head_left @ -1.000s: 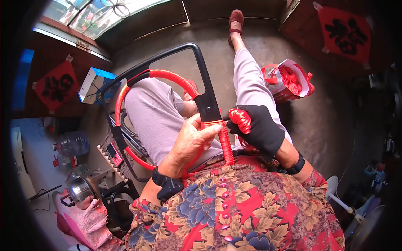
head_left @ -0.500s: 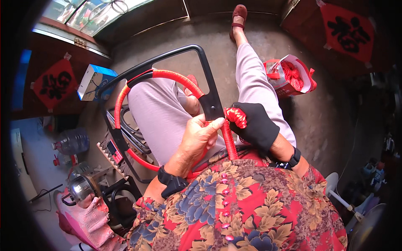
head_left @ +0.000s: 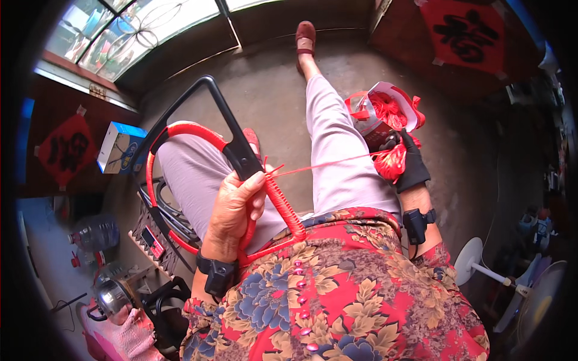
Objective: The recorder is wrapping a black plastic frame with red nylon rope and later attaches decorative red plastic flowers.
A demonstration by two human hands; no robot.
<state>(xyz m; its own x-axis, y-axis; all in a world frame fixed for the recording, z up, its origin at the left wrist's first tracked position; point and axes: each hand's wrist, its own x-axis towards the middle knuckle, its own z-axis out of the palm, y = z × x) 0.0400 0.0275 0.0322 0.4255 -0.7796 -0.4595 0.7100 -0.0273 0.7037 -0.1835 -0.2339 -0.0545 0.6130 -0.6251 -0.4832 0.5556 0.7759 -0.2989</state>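
Holding a black tubular frame (head_left: 221, 105) with red cord-wrapped bars and a glossy red cord bundle (head_left: 391, 163), a thin red strand (head_left: 325, 164) stretched between the hands.
Nearest is the red floral shirt (head_left: 337, 271) with pink buttons, the frame's wrapped lower end against it. The bare left hand (head_left: 235, 207) is clamped on the frame where black bar meets red wrapping; the black-gloved right hand (head_left: 414, 168) is curled around the bundle. The frame extends over the left thigh of the pale lilac trousers (head_left: 343, 162). Just beyond the glove stands a red-and-white bag (head_left: 404, 103) with more red cord inside; farther off are a blue-and-white box (head_left: 120, 150), a dark red strapped shoe (head_left: 305, 33) and a bright paned window (head_left: 150, 33).
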